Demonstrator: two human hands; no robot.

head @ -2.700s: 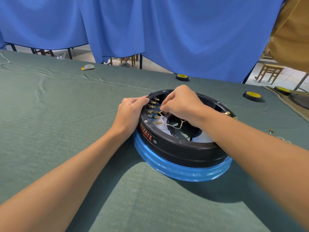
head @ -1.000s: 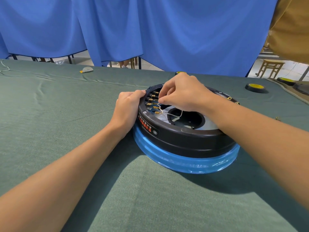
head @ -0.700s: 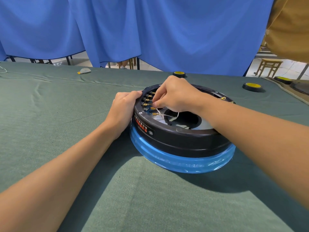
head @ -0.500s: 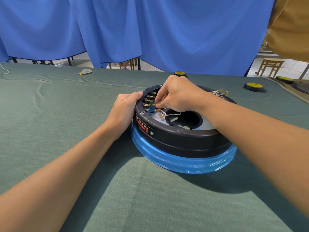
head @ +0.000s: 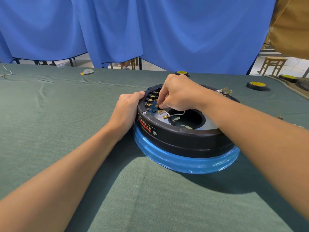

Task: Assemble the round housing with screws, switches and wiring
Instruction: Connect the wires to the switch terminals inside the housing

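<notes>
Head view looked down on the round housing (head: pixel 184 138), which sat right of centre on the tabletop (head: pixel 66 114), its black wall above a blue film-wrapped base (head: pixel 184 163). Just inside its left rim ran a row of switch terminals (head: pixel 151 99), stacked away from the viewer, their tabs seeming to point inward toward the centre opening (head: pixel 187 118). The right hand (head: pixel 181 94) lay across the housing from the right, and its fingers (head: pixel 161 99) came down on that row from above, bunched and pinching what seemed a brass connector (head: pixel 156 106), mostly hidden under the fingertips. Seating it would probably mean a short push outward toward the left rim. The left hand (head: pixel 127 109) sat on exactly that side, curled round the outer wall with the thumb over the top edge, well placed to brace against the push. A white wire (head: pixel 175 113) looped from beside the fingertips toward the opening, and two free spade ends (head: pixel 160 111) lay just nearer the viewer, close enough to snag. More loose leads (head: pixel 224 92) rested on the far right rim, clear of the work. Two tape rolls (head: pixel 256 85) stood well apart on the far tabletop before a blue curtain (head: pixel 167 30).
</notes>
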